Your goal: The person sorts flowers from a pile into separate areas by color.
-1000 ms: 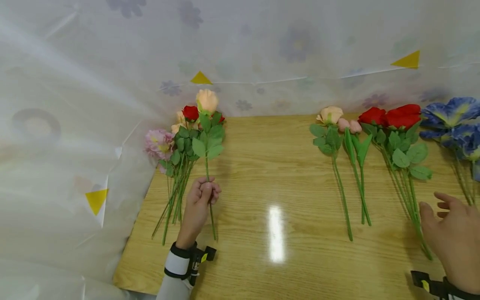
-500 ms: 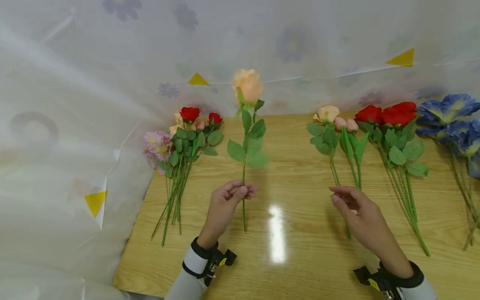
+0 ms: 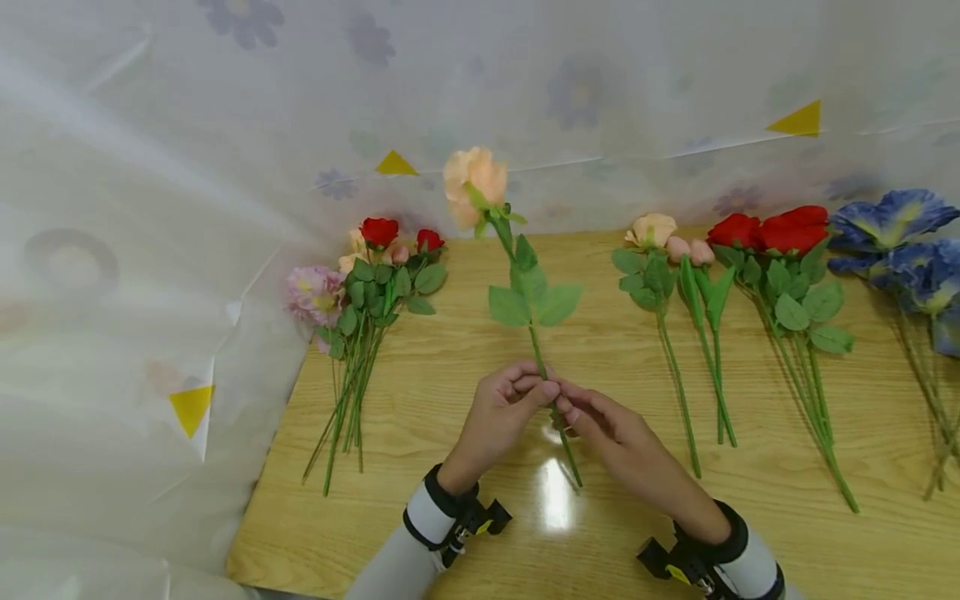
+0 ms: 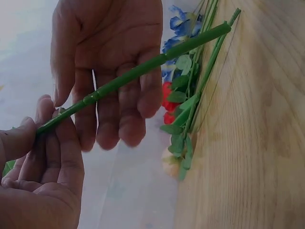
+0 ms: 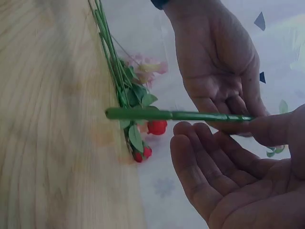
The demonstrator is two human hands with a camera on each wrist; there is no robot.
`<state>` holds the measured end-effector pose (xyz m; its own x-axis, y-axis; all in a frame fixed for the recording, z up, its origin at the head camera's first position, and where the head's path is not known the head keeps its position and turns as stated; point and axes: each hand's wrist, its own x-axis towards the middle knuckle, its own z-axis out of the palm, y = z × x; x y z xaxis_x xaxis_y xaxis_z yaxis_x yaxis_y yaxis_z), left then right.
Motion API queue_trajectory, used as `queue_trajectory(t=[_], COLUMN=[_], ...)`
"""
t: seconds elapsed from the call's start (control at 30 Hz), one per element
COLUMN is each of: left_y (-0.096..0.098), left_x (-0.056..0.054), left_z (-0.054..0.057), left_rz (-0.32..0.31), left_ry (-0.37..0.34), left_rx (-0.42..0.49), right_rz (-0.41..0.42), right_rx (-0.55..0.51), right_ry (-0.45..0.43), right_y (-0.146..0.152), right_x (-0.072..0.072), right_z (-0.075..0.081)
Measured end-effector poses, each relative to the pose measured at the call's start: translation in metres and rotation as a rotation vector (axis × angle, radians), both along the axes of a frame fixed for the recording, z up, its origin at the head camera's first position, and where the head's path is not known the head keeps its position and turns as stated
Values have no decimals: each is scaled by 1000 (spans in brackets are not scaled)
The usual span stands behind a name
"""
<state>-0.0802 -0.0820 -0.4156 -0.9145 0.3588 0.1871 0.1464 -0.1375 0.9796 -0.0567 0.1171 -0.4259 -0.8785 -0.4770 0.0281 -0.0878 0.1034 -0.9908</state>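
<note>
A peach rose (image 3: 486,179) with green leaves is raised above the table, its bloom leaning left. My left hand (image 3: 497,425) pinches the green stem (image 4: 126,78) between thumb and fingers, below the leaves. Coming in from the right, my right hand (image 3: 628,446) has its fingertips right at the stem, just beside the left thumb. In the right wrist view its long fingers (image 5: 200,174) are loosely extended below the stem, and its thumb lies along the stem. The bare lower end of the stem sticks out toward me past both hands.
A pile of red, peach and pink flowers (image 3: 378,287) lies at the table's left. On the right lie another peach rose (image 3: 651,232), pink tulips (image 3: 699,252), red roses (image 3: 795,229) and blue flowers (image 3: 892,221). A patterned sheet (image 3: 570,50) hangs behind the wooden table (image 3: 450,517).
The left hand has lifted the peach rose off the left pile and carried it right, and the bloom now tilts left. The right hand has come left from the far right to the stem.
</note>
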Motion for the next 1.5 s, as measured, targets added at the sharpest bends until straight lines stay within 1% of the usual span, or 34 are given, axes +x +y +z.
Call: queue_trajectory(t=[0.07, 0.1, 0.17, 0.27, 0.33, 0.4, 0.43, 0.5, 0.57, 0.63, 0.73, 0.83, 0.9, 0.93, 1.03, 1.1, 1.23, 1.27, 1.37, 1.5], left_y=[3, 4, 5, 6, 5, 4, 2, -4, -14, -29, -57, -88, -109, -119, -147, -162, -184, -188, -196, -202], left_x=[1, 1, 1, 2, 2, 2, 3, 3, 4, 5, 7, 8, 10, 10, 13, 15, 19, 20, 21, 21], left_z=[1, 1, 2, 2, 2, 1, 1, 0, -3, -7, -14, -16, -15, -13, -9, -6, -8, -9, -15, -23], left_rz=[23, 36, 50, 70, 72, 77, 80, 95, 122, 185, 328, 483, 558, 584, 632, 650, 715, 733, 783, 813], left_ry=[5, 10, 16, 20, 17, -3, -13, -30, -37, -49, -73, -124, -154, -172, -230, -279, -355, -361, -375, -405], left_rx=[-19, -28, -39, -70, -104, -154, -194, -303, -403, -486, -543, -589, -640, -663, -741, -802, -925, -949, -1004, -1080], right_rz=[34, 43, 50, 38, 5, -51, -85, -158, -225, -283, -368, -446, -504, -531, -597, -622, -646, -650, -638, -575], right_rx=[-44, -57, -65, -58, -40, -15, -4, 21, 32, 53, 119, 232, 312, 347, 442, 491, 569, 583, 635, 708], right_ry=[-21, -18, 6, 42, 72, 88, 93, 123, 155, 182, 221, 259, 291, 305, 327, 330, 340, 344, 348, 292], right_y=[-4, -5, -6, -6, -6, -6, -6, -4, 0, 8, 22, 37, 47, 52, 64, 70, 78, 79, 81, 81], right_x=[1, 1, 1, 1, 1, 1, 1, 0, -4, -8, -14, -20, -23, -24, -25, -26, -28, -29, -32, -35], right_z=[-2, -3, -4, -5, -5, -5, -5, -6, -7, -8, -7, -5, -4, -4, -5, -6, -12, -13, -18, -22])
